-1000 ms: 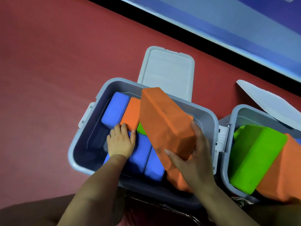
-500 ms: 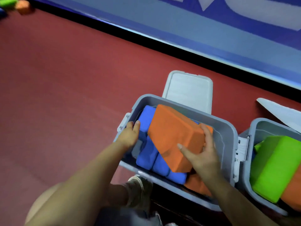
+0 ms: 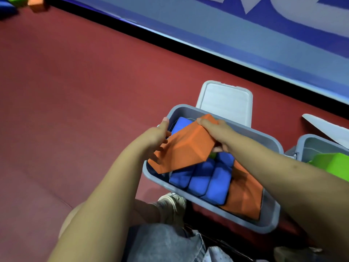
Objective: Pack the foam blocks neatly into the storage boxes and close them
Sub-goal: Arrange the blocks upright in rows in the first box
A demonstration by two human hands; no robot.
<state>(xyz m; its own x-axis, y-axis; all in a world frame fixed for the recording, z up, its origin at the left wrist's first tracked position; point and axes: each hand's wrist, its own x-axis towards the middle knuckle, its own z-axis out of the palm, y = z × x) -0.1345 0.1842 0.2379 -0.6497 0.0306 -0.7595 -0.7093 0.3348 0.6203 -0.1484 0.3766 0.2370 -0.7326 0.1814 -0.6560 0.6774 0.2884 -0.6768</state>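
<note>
An open grey storage box point(image 3: 211, 207) sits on the red floor in front of me. Inside lie several blue foam blocks point(image 3: 204, 178) side by side and an orange block point(image 3: 245, 195) at the right end. A large orange foam block point(image 3: 181, 150) is tilted over the box's left part. My right hand point(image 3: 217, 131) grips its far upper edge. My left hand point(image 3: 156, 135) touches its left side, thumb raised by the box rim. A second grey box point(image 3: 309, 146) at the right holds a green block point(image 3: 332, 165).
The left box's lid point(image 3: 226, 103) hangs open behind it; the second box's lid point(image 3: 328, 127) is open too. Loose green and orange blocks point(image 3: 35, 1) lie far back at the left. A blue wall panel point(image 3: 207, 21) runs behind. My shoe point(image 3: 173, 203) and knee are below the box.
My right hand has shifted from the near end of the large orange block to its far edge, and the block has swung left and lower over the box. My left hand left the inner blocks.
</note>
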